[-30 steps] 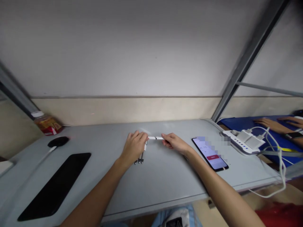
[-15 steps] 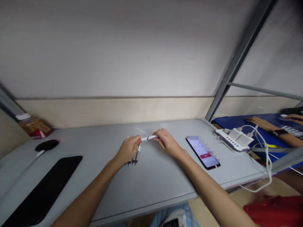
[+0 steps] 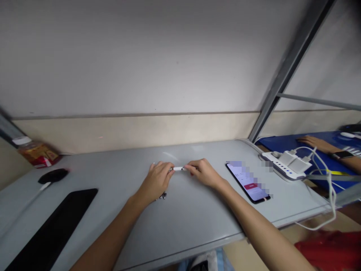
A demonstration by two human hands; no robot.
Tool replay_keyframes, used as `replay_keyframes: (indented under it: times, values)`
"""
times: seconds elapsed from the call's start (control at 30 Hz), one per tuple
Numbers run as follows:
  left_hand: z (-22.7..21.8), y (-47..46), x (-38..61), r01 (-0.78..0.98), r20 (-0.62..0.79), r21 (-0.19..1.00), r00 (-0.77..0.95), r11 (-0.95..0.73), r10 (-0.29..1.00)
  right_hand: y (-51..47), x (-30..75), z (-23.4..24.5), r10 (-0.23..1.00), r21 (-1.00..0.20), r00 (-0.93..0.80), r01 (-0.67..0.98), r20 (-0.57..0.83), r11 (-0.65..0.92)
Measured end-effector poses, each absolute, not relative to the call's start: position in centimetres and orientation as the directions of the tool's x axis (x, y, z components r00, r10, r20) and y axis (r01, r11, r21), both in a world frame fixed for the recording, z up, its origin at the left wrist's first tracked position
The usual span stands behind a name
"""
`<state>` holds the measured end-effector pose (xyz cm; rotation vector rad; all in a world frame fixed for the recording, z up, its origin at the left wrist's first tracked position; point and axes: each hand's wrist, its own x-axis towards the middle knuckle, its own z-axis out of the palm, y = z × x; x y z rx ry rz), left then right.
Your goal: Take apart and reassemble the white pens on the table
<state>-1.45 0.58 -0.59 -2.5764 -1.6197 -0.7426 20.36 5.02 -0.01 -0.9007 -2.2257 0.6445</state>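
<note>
A white pen (image 3: 178, 169) lies level between my two hands, just above the grey desk (image 3: 180, 214). My left hand (image 3: 159, 178) pinches its left end with thumb and fingers. At the other end, near a dark band, the fingertips of my right hand (image 3: 201, 171) are closed on it. Below my left palm the metal tips of several more pens (image 3: 163, 196) stick out; the rest of them is hidden under that hand.
On the right are a lit phone (image 3: 248, 182) and a white power strip (image 3: 282, 165) with chargers and cables. A black mat (image 3: 53, 229), a dark round charger (image 3: 53, 175) and a bottle (image 3: 38, 152) lie left. Another person's hand (image 3: 316, 143) rests on a blue surface.
My right hand has turned, its fingertips now at the pen's right end. My left hand has shifted its grip and covers more of the pens beneath. The view has moved slightly.
</note>
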Motion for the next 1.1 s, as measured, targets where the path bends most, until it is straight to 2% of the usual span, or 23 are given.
replay_keyframes:
  times: [0.17, 0.33, 0.47, 0.67, 0.77, 0.93, 1.1]
  values:
    - [-0.7, 0.7, -1.6, 0.863, 0.369, 0.234, 0.348, -0.448, 0.862, 5.0, 20.4, 0.0, 0.713, -0.595, -0.507, 0.406, 0.485, 0.693]
    - [-1.2, 0.9, -1.6, 0.868, 0.376, 0.214, 0.350, -0.448, 0.858, 5.1, 20.3, -0.4, 0.717, -0.589, -0.573, 0.440, 0.397, 0.678]
    - [-1.4, 0.8, -1.5, 0.881, 0.364, 0.187, 0.349, -0.435, 0.863, 5.0, 20.1, -0.6, 0.705, -0.538, -0.528, 0.460, 0.474, 0.707]
    - [-1.4, 0.6, -1.2, 0.886, 0.373, 0.169, 0.348, -0.432, 0.860, 4.8, 19.8, -0.7, 0.654, -0.481, -0.632, 0.456, 0.416, 0.748]
    - [-1.3, 0.5, -1.0, 0.883, 0.375, 0.167, 0.355, -0.439, 0.856, 4.9, 19.8, -0.8, 0.658, -0.409, -0.592, 0.515, 0.466, 0.753]
    - [-1.2, 0.3, -1.0, 0.891, 0.368, 0.234, 0.290, -0.390, 0.883, 5.3, 20.0, -1.0, 0.646, -0.328, -0.557, 0.568, 0.522, 0.755]
    - [-0.9, 0.5, -1.4, 0.848, 0.364, 0.343, 0.277, -0.405, 0.889, 5.9, 20.7, -1.0, 0.684, -0.386, -0.492, 0.578, 0.539, 0.719]
